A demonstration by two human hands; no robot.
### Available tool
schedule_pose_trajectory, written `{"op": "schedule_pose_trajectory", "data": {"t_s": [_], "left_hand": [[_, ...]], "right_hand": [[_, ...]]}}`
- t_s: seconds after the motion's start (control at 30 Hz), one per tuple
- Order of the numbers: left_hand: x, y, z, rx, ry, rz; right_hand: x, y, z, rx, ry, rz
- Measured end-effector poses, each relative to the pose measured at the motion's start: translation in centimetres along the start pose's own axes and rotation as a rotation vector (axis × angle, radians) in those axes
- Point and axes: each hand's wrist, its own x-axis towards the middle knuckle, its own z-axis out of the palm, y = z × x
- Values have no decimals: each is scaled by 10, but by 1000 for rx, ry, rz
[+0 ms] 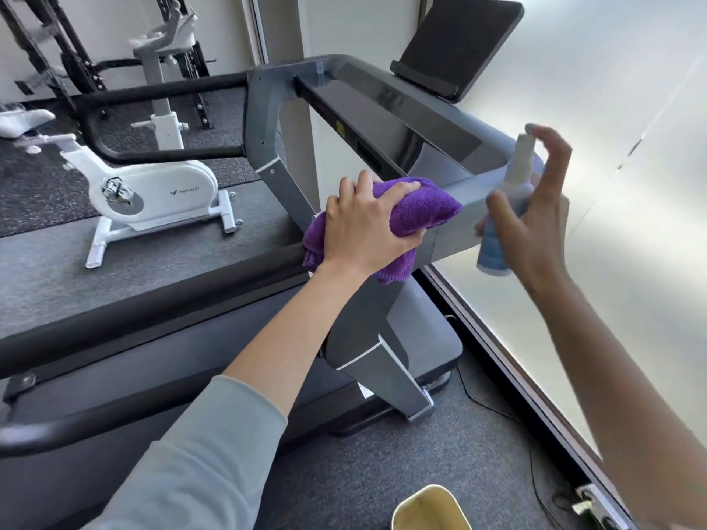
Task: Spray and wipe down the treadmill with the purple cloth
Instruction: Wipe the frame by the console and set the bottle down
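A fuzzy, bunched purple terry cloth (417, 208) lies on the smooth grey plastic treadmill console frame (466, 189), gripped and pressed by the left hand (367, 231). Just right, the right hand (535, 219) holds a blurred, slim blue spray bottle (505, 219) upright, forefinger raised over its white nozzle.

Grey carpet floor (382, 483) carries treadmill (382, 338), white exercise bike (153, 193).
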Motion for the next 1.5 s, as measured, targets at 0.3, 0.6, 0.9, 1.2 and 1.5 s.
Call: {"op": "schedule_pose_trajectory", "data": {"t_s": [0.3, 0.6, 0.9, 1.2, 1.5], "left_hand": [[0, -2, 1, -11, 36, 8], [-1, -2, 2, -17, 66, -5], [-1, -2, 4, -16, 84, 5], [-1, -3, 4, -23, 98, 14], [-1, -4, 8, -15, 140, 33]], "right_hand": [[113, 26, 47, -74, -240, -89], [125, 52, 79, -20, -302, -68], [131, 57, 84, -63, -315, -71], [136, 63, 83, -103, -278, -67], [139, 73, 84, -167, -218, -85]]}}
